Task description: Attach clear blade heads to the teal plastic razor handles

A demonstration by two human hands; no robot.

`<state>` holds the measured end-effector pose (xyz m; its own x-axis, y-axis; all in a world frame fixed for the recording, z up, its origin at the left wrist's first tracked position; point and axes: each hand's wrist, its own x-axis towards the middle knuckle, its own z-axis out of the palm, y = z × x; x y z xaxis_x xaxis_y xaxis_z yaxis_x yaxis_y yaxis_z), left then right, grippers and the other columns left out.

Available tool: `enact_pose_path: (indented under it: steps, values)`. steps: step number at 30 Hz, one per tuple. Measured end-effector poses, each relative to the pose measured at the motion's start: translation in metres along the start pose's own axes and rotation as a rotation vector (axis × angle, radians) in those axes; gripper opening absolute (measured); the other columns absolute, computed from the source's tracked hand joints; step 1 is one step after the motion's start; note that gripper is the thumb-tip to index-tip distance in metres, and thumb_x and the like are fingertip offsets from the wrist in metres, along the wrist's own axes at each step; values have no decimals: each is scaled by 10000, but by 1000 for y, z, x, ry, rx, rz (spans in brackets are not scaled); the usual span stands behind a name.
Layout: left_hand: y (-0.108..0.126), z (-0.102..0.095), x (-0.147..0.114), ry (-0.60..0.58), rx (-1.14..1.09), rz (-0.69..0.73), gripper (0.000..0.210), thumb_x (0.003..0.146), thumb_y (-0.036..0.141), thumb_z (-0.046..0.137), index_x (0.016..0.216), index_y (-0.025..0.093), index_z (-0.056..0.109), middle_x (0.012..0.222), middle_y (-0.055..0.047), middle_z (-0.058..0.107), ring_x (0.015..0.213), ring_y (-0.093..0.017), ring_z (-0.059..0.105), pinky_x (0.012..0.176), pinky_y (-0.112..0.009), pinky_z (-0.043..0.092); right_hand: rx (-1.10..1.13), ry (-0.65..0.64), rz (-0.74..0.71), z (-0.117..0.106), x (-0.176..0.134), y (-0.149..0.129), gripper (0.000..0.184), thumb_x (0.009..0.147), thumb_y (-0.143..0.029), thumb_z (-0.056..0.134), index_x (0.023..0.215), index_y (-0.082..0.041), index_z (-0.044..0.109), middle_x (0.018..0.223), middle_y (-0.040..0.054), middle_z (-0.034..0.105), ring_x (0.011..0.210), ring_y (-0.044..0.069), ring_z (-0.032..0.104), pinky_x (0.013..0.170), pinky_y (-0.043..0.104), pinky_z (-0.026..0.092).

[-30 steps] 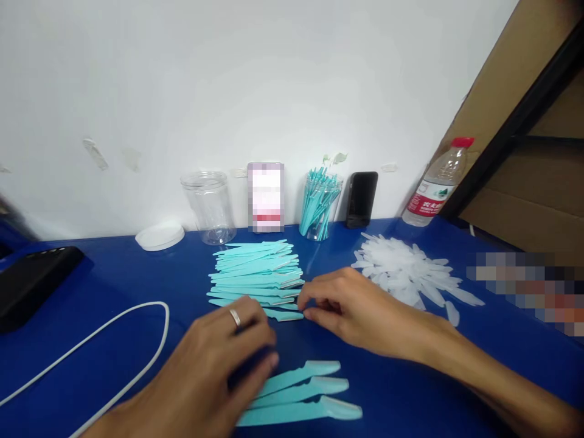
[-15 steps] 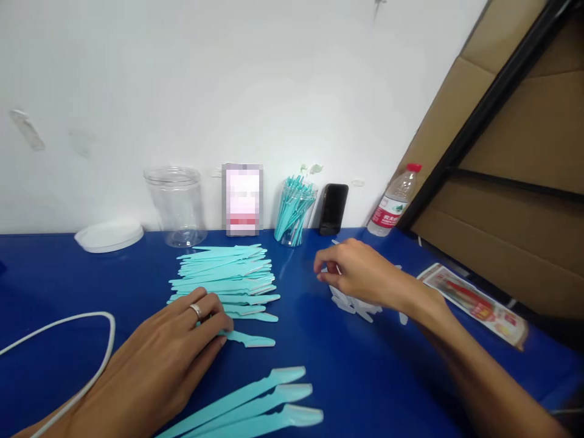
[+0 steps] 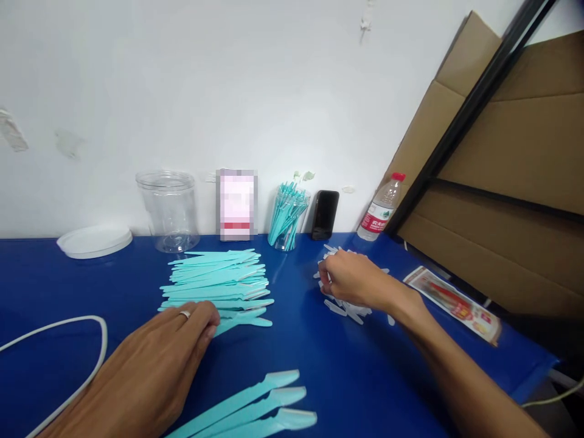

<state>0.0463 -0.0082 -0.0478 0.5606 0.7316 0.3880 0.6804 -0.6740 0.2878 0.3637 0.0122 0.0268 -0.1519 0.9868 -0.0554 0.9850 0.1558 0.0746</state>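
Turquoise eyebrow razors [image 3: 214, 283] lie in a stack across the blue table. My left hand [image 3: 180, 340], a ring on one finger, is at the stack's near edge, its fingertips pinched on the handle of an eyebrow razor [image 3: 235, 320] that slants up to the right. Three more razors [image 3: 274, 398] are fanned at the bottom of the view. Among a scatter of small translucent blade caps [image 3: 351, 310], my right hand [image 3: 349, 278] reaches down with curled, closed fingers. What its fingertips hold, if anything, is hidden.
Along the wall stand a clear jar [image 3: 168, 213], a pixelated card [image 3: 237, 207], a tub of turquoise sticks [image 3: 288, 216], a black phone [image 3: 325, 215] and a water bottle [image 3: 381, 210]. A white lid [image 3: 95, 241], a white cable [image 3: 103, 340] and a printed packet [image 3: 456, 304] lie around.
My right hand has gone down into the blade caps. The razor in my left hand now slants upward against the stack rather than lying apart from it. The camera view has shifted slightly.
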Motion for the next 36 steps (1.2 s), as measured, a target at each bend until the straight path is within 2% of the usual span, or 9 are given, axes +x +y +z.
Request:
enact_pose_path:
  steps: [2, 4, 9, 11, 15, 18, 22, 29, 36]
  values:
    - [4, -4, -1, -106, -85, -129, 253, 1045, 408, 245, 927, 270, 422, 602, 73, 547, 468, -170, 536, 492, -293, 343, -1, 53, 15, 0, 2, -2, 112, 810, -223, 606, 829, -224, 717, 814, 61, 729, 727, 226, 647, 552, 283, 297]
    - [9, -8, -1, -170, -141, -209, 282, 1047, 442, 200, 898, 279, 375, 599, 79, 494, 469, -169, 491, 490, -292, 314, 4, 100, 31, -1, 3, -2, 115, 821, -245, 590, 836, -230, 703, 807, 51, 723, 715, 229, 637, 544, 286, 284]
    - [18, -14, 2, -172, -231, -273, 282, 1051, 431, 174, 898, 286, 360, 616, 84, 413, 514, -174, 426, 527, -282, 291, 57, 212, 28, -1, 5, -10, 108, 828, -217, 578, 754, -197, 654, 793, 66, 710, 699, 223, 632, 538, 292, 280]
    - [20, -14, 3, -156, -269, -280, 285, 1052, 426, 176, 884, 285, 358, 606, 86, 381, 511, -175, 400, 522, -279, 274, 355, 217, -25, -1, 3, -21, 113, 865, -218, 544, 789, -194, 623, 772, 53, 707, 678, 199, 642, 545, 275, 350]
    - [23, -16, 3, -132, -330, -257, 299, 1055, 420, 193, 850, 278, 359, 604, 86, 360, 501, -166, 389, 518, -277, 253, 1205, -53, -122, 3, -3, -51, 172, 943, -340, 505, 864, -200, 564, 701, 14, 681, 545, 142, 617, 473, 235, 465]
    - [25, -17, 2, -149, -343, -261, 296, 1056, 407, 193, 859, 271, 367, 596, 88, 356, 493, -162, 389, 515, -277, 239, 1429, -46, -144, 9, -5, -68, 234, 841, -406, 685, 824, -184, 611, 676, -14, 587, 556, 117, 541, 423, 207, 469]
    - [25, -17, 3, -163, -359, -295, 299, 1058, 400, 182, 857, 268, 359, 583, 92, 329, 486, -159, 366, 513, -280, 227, 1552, -4, -158, 16, -5, -73, 268, 721, -356, 813, 855, -187, 654, 717, -19, 547, 610, 123, 519, 424, 213, 492]
    - [23, -18, 5, -139, -381, -311, 277, 1053, 391, 205, 870, 269, 371, 577, 96, 306, 497, -161, 354, 519, -279, 233, 1566, 4, -141, 17, -7, -74, 224, 732, -312, 808, 837, -173, 668, 672, -27, 554, 553, 99, 496, 432, 212, 501]
    - [23, -18, 2, -157, -375, -293, 271, 1053, 393, 201, 891, 270, 381, 592, 89, 353, 507, -163, 387, 519, -274, 248, 1572, -3, -135, 18, -7, -77, 294, 709, -368, 841, 833, -178, 655, 716, -10, 565, 629, 132, 546, 415, 211, 507]
